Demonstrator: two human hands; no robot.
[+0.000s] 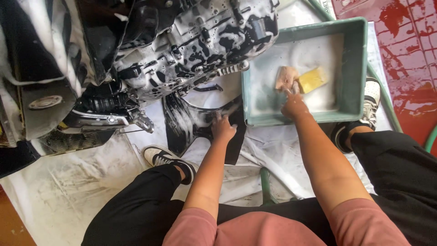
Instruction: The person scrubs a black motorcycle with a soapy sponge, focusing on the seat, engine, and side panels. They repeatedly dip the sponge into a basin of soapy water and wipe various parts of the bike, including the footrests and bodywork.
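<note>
**Reaching for a sponge in a tub of suds beside a soapy motorcycle**

A person squats on a wet, foam-streaked white floor sheet (68, 191), seen from above. Ahead of them sits the lower part of a motorcycle engine (195, 45), covered in patches of white lather.

The left hand (222, 128) rests palm down on a black plastic panel (191, 120) lying flat on the sheet just under the engine. Its fingers are spread and pressing on the panel, not wrapped around anything.

The right hand (293, 104) reaches over the near rim of a green plastic tub (350, 64) filled with soapy water. Its fingertips touch the near edge of a pale cloth (286, 77), which lies against a yellow sponge (313, 79) floating in the suds. The grip looks loosely open, with fingers extended toward the cloth; whether it has pinched anything yet cannot be told.

To do this well, it seems wise to keep the left hand pressing firmly so the slick panel does not slide, and to take hold of the sponge fully, loading it with foam before lifting.

A green hose (268, 187) runs across the sheet between the person's shoes.
</note>
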